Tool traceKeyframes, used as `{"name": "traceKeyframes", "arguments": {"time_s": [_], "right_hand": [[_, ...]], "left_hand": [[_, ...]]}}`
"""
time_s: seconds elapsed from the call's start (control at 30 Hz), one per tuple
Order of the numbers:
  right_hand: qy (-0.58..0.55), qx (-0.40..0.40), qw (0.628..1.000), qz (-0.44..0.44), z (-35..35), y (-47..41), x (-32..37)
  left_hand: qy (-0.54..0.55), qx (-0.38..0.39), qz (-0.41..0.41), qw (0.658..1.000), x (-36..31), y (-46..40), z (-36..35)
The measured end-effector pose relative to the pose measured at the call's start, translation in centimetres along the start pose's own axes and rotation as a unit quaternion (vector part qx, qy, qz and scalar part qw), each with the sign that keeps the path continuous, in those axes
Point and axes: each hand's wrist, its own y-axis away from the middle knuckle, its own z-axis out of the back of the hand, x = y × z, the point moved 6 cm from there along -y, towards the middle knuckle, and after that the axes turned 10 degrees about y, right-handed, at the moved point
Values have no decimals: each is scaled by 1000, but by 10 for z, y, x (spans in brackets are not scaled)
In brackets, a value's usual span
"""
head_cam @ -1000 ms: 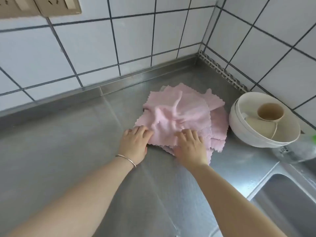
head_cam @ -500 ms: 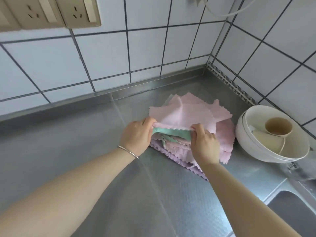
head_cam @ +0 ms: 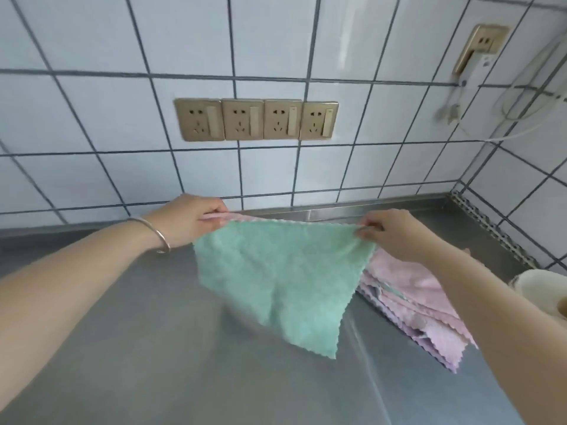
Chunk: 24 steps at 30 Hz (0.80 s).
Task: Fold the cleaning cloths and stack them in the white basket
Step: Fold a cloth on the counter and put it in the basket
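Both hands are holding one cloth (head_cam: pixel 276 277) up above the steel desk (head_cam: pixel 138 348), stretched between them along its top edge. The left hand (head_cam: pixel 187 219) is pinching the far-left corner, where a pink underside is showing beside the green face; the right hand (head_cam: pixel 395 234) is pinching the opposite top corner with curled fingers. The cloth is hanging down with its low corner pointing toward the near side, whether touching the desk I cannot tell. A pile of pink and lilac cloths (head_cam: pixel 414 302) is lying on the desk at right, partly under the right forearm. A white bowl (head_cam: pixel 540 289) is sitting at the right edge. A row of sockets (head_cam: pixel 256 119) is on the far tiled wall. A bangle (head_cam: pixel 156 234) is circling the left wrist.
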Motion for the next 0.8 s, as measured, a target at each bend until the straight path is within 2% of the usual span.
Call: {"name": "traceKeyframes", "arguments": {"time_s": [0.1, 0.23, 0.33, 0.4, 0.47, 0.53, 0.67, 0.73, 0.8], "right_hand": [[-48, -67, 997, 8, 10, -17, 56], [-104, -171, 979, 21, 36, -20, 124], [-136, -261, 954, 66, 52, 2, 163], [-131, -289, 941, 119, 46, 23, 181], [-99, -304, 929, 187, 25, 45, 191], [-48, -290, 927, 232, -14, 62, 194], [26, -139, 956, 258, -130, 86, 180], [71, -63, 963, 251, -193, 99, 167], [91, 59, 965, 238, -248, 114, 153]], "left_hand": [[-48, -74, 32, 996, 31, 29, 54], [-91, -241, 31, 966, 50, 70, 128], [-122, -321, -14, 939, 48, 113, 154], [-135, -341, -54, 929, 54, 146, 152], [-167, -332, -88, 924, 64, 178, 133], [-208, -288, -117, 927, 85, 204, 98], [-216, -189, -116, 951, 137, 252, -2], [-240, -103, -109, 959, 153, 274, -60], [-259, 4, -114, 959, 162, 294, -117]]}}
